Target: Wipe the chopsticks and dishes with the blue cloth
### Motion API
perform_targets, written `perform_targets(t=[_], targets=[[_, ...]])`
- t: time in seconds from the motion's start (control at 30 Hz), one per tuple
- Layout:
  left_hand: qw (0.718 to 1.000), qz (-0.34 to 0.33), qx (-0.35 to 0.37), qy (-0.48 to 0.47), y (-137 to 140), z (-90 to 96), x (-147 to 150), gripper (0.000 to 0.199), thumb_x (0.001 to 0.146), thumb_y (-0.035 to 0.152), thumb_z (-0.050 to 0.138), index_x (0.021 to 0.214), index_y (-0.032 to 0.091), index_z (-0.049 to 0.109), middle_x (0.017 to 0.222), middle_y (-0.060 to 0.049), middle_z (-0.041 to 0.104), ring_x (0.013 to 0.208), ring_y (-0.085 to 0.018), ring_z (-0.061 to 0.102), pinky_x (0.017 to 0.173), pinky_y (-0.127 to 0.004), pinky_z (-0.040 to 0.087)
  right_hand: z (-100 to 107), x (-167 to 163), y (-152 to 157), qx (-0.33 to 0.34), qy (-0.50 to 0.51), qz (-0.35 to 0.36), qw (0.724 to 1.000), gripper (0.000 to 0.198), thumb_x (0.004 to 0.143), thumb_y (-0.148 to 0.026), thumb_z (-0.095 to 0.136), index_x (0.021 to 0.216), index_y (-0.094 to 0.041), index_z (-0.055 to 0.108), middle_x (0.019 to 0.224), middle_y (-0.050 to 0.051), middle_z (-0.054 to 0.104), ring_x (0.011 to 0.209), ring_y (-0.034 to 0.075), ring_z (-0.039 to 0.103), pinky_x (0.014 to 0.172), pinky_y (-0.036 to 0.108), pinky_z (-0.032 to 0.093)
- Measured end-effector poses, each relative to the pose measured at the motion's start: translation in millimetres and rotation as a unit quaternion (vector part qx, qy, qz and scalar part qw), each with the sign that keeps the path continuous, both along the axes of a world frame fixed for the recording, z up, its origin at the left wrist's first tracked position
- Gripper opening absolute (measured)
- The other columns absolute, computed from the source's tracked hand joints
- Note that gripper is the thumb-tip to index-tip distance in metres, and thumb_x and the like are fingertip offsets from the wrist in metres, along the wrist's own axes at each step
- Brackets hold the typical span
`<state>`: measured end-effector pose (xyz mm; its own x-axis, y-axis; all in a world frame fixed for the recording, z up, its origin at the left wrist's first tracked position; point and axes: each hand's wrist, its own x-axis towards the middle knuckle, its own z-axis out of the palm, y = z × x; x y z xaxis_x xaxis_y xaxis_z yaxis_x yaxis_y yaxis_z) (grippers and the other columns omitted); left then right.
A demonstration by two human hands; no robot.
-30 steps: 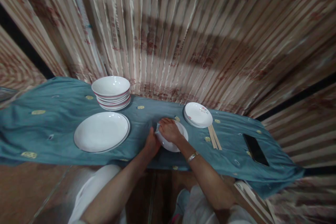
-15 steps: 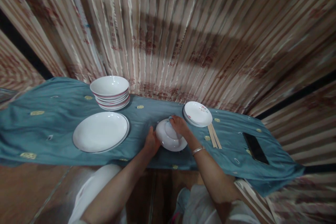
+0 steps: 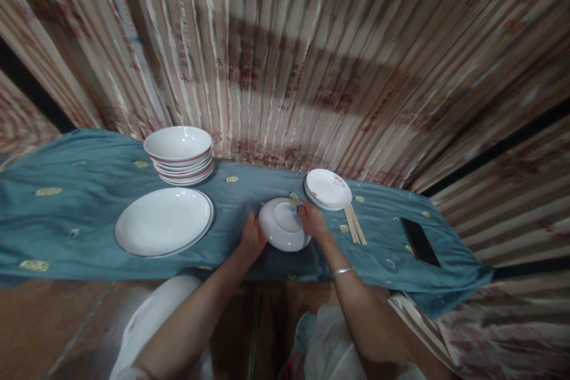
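Observation:
A small white plate is tilted with its underside and round foot ring facing me, above the near middle of the table. My left hand grips its left edge, thumb up and fingers behind it. My right hand is closed at the plate's right side, pinching a small pale-blue cloth against the foot ring. Little of the cloth shows between the fingers. A silver bangle circles my right wrist.
Left, a stack of white bowls stands behind large oval plates. Small flowered plates are stacked right of the hands, beside wooden chopsticks. A black phone lies farther right on the teal tablecloth.
My right hand and the cloth have moved slightly down and outward over the underside, to the foot ring's right side. My left hand keeps its hold. The whole view has shifted slightly.

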<state>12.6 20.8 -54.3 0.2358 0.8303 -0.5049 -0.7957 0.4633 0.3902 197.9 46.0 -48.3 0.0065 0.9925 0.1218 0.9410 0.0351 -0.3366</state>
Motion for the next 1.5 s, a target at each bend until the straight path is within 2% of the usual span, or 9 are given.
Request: perform_targets(t=[0.17,0.33,0.43,0.67,0.77,0.9,1.27,1.5], targets=[[1.000,0.009,-0.011,0.008,-2,7.8,2,0.054,0.098,0.040,0.025,0.125,0.006,0.058,0.095,-0.013,0.075,0.096,-0.027,0.069,0.092,-0.038,0.050,-9,3,-19,0.019,0.023,-0.042,0.999,0.037,0.096,-0.023,0.035,0.122,-0.015,0.060,0.112,0.011,0.071,0.100,0.020,0.066,0.086,0.028,0.048],[0.999,0.023,-0.022,0.022,-3,16.3,5,0.054,0.098,0.039,0.024,0.122,0.005,0.058,0.091,-0.013,0.075,0.101,-0.026,0.067,0.096,-0.038,0.049,-29,-2,-33,0.097,0.061,-0.079,0.990,0.037,0.095,-0.021,0.033,0.121,-0.014,0.059,0.110,0.014,0.070,0.103,0.022,0.066,0.088,0.035,0.050],[0.999,0.026,-0.019,0.032,-3,15.8,5,0.053,0.098,0.038,0.024,0.121,0.006,0.059,0.089,-0.012,0.075,0.102,-0.026,0.067,0.097,-0.038,0.048,-42,-9,-39,0.144,0.081,-0.100,0.981,0.039,0.094,-0.020,0.031,0.121,-0.010,0.057,0.114,0.019,0.067,0.106,0.025,0.065,0.091,0.042,0.050],[0.998,0.047,-0.013,0.024,-3,12.1,6,0.043,0.098,0.035,0.031,0.120,0.013,0.061,0.086,-0.008,0.075,0.094,-0.024,0.069,0.090,-0.034,0.051,-59,-27,-50,0.173,0.085,-0.152,0.969,0.042,0.096,-0.023,0.026,0.125,-0.005,0.050,0.122,0.027,0.059,0.119,0.029,0.056,0.098,0.050,0.047],[0.999,0.045,-0.020,0.021,-4,13.9,7,0.045,0.098,0.035,0.029,0.119,0.010,0.061,0.088,-0.010,0.075,0.095,-0.024,0.069,0.090,-0.034,0.051,-63,-34,-55,0.201,0.084,-0.165,0.962,0.044,0.097,-0.026,0.024,0.126,-0.004,0.049,0.124,0.028,0.058,0.122,0.029,0.053,0.099,0.050,0.046],[0.999,0.034,-0.017,0.021,-4,17.4,8,0.049,0.099,0.037,0.026,0.119,0.008,0.060,0.090,-0.011,0.075,0.098,-0.024,0.068,0.093,-0.036,0.050,-66,-44,-64,0.236,0.098,-0.173,0.951,0.048,0.099,-0.031,0.023,0.127,-0.003,0.049,0.127,0.027,0.056,0.126,0.030,0.049,0.100,0.051,0.044],[0.999,0.049,-0.006,0.018,-5,20.1,10,0.047,0.099,0.033,0.026,0.113,0.009,0.064,0.084,-0.009,0.075,0.094,-0.022,0.069,0.091,-0.031,0.050,-59,-63,-79,0.210,0.149,-0.188,0.948,0.054,0.098,-0.037,0.020,0.134,-0.003,0.041,0.138,0.030,0.044,0.136,0.033,0.035,0.103,0.057,0.038],[0.999,0.047,-0.013,0.013,-6,20.3,9,0.048,0.099,0.034,0.026,0.113,0.009,0.064,0.086,-0.009,0.075,0.094,-0.022,0.069,0.091,-0.032,0.050,-63,-75,-86,0.229,0.139,-0.191,0.944,0.052,0.098,-0.034,0.023,0.137,-0.004,0.038,0.142,0.030,0.036,0.137,0.034,0.032,0.103,0.057,0.037]])
